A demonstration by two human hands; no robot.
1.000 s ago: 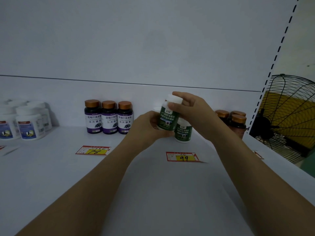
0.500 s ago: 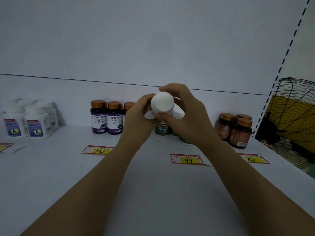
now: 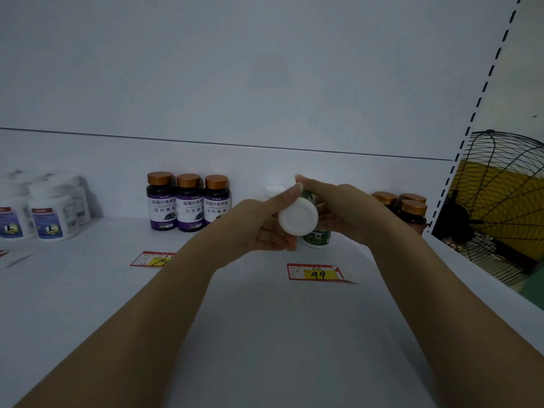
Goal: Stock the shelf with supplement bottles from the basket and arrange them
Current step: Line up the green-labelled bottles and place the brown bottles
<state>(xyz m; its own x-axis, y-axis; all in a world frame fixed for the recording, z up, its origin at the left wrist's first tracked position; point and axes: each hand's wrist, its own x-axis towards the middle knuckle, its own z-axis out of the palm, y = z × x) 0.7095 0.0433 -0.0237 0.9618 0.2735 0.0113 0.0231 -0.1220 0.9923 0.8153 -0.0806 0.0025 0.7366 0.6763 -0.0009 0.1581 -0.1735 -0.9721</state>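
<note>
Lower now than half a second ago, the green bottle points its white cap at me, my left hand and right hand both curled round it.

Three purple-label bottles, three green-label bottles, three amber bottles at right, at least four white bottles at left, two yellow price tags, one fan.

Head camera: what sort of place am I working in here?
Most likely a shop aisle, perhaps a pharmacy: a white shelf, bottles with purple labels grouped in a row, and red-and-yellow price tags lying in front.
</note>
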